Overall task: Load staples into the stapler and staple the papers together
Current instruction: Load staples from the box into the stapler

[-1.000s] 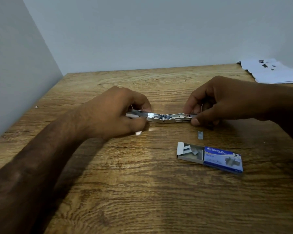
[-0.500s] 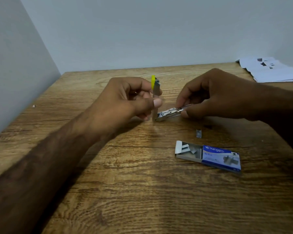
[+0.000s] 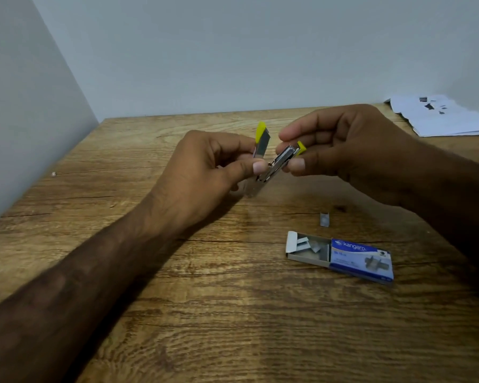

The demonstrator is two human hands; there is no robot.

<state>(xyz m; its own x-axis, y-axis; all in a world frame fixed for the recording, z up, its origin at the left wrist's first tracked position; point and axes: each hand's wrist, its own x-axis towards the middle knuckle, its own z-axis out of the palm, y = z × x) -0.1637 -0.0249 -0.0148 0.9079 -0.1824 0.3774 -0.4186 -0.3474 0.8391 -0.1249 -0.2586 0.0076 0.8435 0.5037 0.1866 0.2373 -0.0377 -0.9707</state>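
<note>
A small metal stapler with yellow ends is held open in a V above the wooden table. My left hand grips its upright top arm near the hinge. My right hand pinches the tilted staple channel near its yellow tip. An open blue-and-grey staple box lies on the table below my right hand, with loose staple strips in its tray. One short strip of staples lies on the wood between the box and my right hand. White papers lie at the table's far right corner.
Grey walls close the table in at the left and the back. A tiny pale speck lies near the left edge.
Both hands have lifted the stapler off the table. Its two arms have folded from almost flat into a narrow V, the right hand raising the staple channel toward the upright top arm.
</note>
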